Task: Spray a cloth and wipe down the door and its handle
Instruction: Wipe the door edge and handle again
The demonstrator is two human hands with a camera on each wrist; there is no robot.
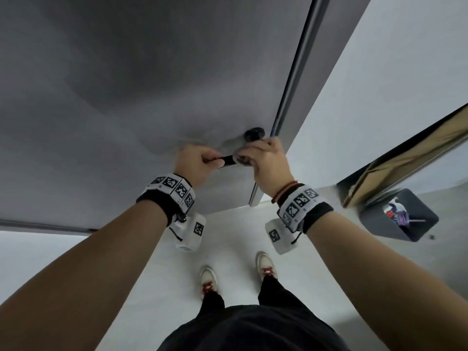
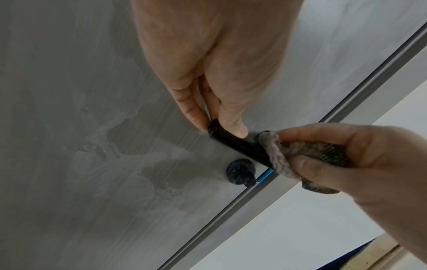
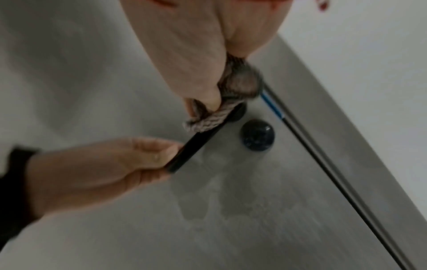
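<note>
A grey door fills the view, with wet smears around its black lever handle. My left hand pinches the free end of the lever between thumb and fingers. My right hand grips a grey knitted cloth wrapped around the lever near its pivot. A round black lock knob sits just beside the handle.
The door's metal edge strip runs along the right, with a white wall beyond. A dark grey bin holding a spray bottle and cleaning items stands on the floor at right. My shoes are on pale floor.
</note>
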